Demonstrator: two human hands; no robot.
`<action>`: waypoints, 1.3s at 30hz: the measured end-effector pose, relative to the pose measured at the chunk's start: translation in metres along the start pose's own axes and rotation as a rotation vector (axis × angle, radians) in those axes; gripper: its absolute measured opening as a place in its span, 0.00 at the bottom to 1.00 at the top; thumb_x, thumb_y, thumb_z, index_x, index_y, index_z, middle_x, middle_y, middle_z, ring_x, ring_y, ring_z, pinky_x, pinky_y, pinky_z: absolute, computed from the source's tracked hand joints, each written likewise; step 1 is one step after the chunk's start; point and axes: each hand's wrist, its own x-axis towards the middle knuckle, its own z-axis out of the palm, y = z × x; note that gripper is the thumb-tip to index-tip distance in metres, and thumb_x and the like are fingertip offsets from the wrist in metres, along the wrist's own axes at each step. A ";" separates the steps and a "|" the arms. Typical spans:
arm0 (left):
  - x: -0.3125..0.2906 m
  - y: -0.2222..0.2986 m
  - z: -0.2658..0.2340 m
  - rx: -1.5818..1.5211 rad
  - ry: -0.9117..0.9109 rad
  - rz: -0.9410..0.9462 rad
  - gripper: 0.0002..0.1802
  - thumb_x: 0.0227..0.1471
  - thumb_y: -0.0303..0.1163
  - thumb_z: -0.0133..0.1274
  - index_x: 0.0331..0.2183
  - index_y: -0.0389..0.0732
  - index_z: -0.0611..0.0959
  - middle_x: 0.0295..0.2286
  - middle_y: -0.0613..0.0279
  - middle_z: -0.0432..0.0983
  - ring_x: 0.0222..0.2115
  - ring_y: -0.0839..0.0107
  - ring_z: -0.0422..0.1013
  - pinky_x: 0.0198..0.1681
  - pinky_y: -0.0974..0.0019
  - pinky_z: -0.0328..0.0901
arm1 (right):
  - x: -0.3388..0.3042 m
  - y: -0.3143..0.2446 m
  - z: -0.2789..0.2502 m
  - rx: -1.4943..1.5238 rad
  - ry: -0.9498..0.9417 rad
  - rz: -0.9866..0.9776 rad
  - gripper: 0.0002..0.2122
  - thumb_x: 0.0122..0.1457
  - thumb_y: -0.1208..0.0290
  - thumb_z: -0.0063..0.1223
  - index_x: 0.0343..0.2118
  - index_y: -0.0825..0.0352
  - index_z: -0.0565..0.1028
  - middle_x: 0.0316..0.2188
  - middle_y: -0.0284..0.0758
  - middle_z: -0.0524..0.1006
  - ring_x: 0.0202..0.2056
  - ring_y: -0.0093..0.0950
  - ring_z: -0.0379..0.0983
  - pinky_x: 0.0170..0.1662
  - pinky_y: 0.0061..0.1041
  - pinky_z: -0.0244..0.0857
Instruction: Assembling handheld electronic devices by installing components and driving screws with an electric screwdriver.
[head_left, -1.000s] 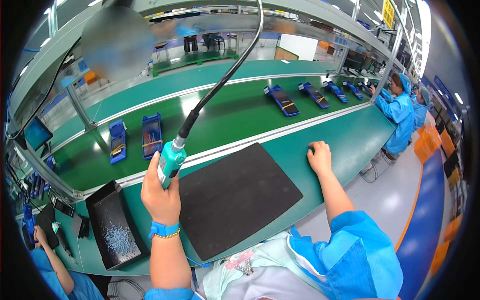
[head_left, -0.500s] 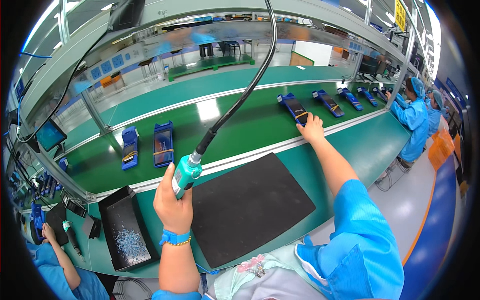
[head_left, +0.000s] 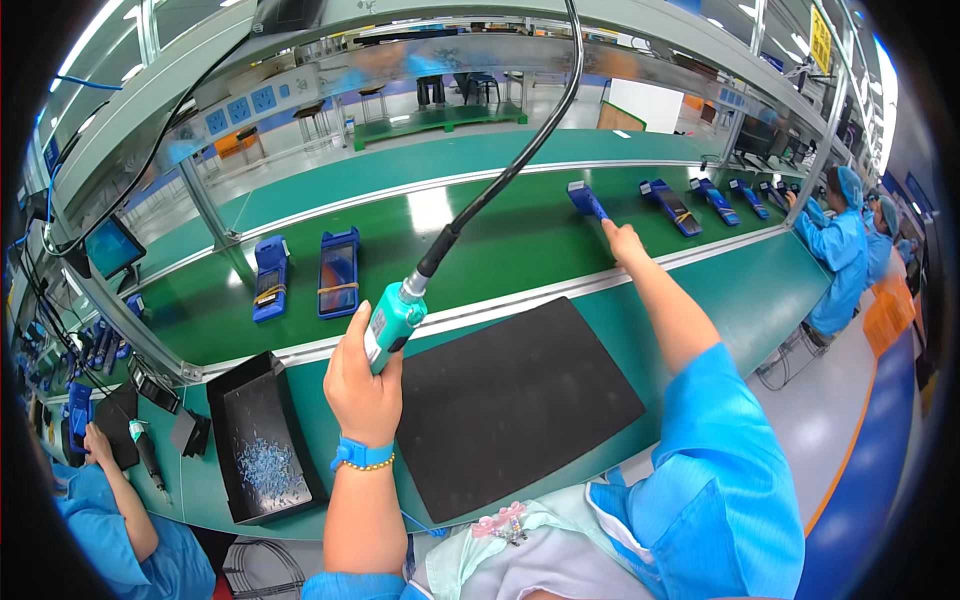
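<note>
My left hand (head_left: 362, 395) is closed around a teal electric screwdriver (head_left: 397, 322), whose black cable (head_left: 505, 178) runs up out of view. The screwdriver's lower end is hidden by the hand. Out on the green conveyor belt, my right hand (head_left: 627, 246) grips the near end of a blue handheld terminal (head_left: 586, 201). That terminal is tipped onto its side, so its narrow edge shows; my fingers partly cover it. A black mat (head_left: 520, 405) lies on the bench between my arms, with nothing on it.
Left of the mat stands a black tray (head_left: 222, 425) holding small screws (head_left: 266, 468). More blue terminals (head_left: 339, 272) with rubber bands lie along the belt (head_left: 480, 225). A co-worker's hand (head_left: 98, 443) is at far left, near another screwdriver (head_left: 145, 455); co-workers (head_left: 835, 250) sit at right.
My right hand has taken hold of the terminal and turned it from lying face up onto its side. The left hand still holds the screwdriver. The whole view has shifted slightly.
</note>
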 end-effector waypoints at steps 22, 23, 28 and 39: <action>0.002 -0.004 0.008 -0.032 0.114 0.063 0.29 0.51 0.34 0.65 0.54 0.44 0.76 0.39 0.50 0.80 0.37 0.54 0.78 0.38 0.59 0.72 | -0.368 -0.070 -0.037 1.420 -1.527 0.417 0.31 0.70 0.45 0.28 0.64 0.69 0.58 0.55 0.57 0.70 0.51 0.49 0.74 0.46 0.39 0.76; 0.002 -0.004 0.008 -0.032 0.113 0.060 0.29 0.51 0.34 0.65 0.54 0.44 0.76 0.39 0.50 0.80 0.37 0.54 0.78 0.38 0.59 0.72 | -0.370 -0.073 -0.038 1.418 -1.527 0.422 0.31 0.70 0.45 0.28 0.64 0.69 0.58 0.55 0.57 0.70 0.51 0.49 0.74 0.46 0.39 0.76; 0.002 -0.003 0.005 -0.010 0.120 0.084 0.29 0.51 0.34 0.65 0.54 0.44 0.76 0.38 0.51 0.80 0.36 0.54 0.79 0.37 0.59 0.72 | -0.368 -0.085 -0.057 0.461 -1.178 0.044 0.28 0.71 0.47 0.31 0.63 0.65 0.60 0.30 0.46 0.80 0.26 0.38 0.80 0.30 0.36 0.76; 0.001 0.004 0.003 0.044 0.073 0.008 0.30 0.50 0.35 0.65 0.54 0.46 0.76 0.43 0.51 0.79 0.43 0.52 0.77 0.44 0.58 0.71 | -0.367 -0.116 -0.140 0.280 -0.845 -0.494 0.21 0.66 0.59 0.50 0.58 0.63 0.71 0.26 0.38 0.79 0.28 0.30 0.77 0.36 0.30 0.71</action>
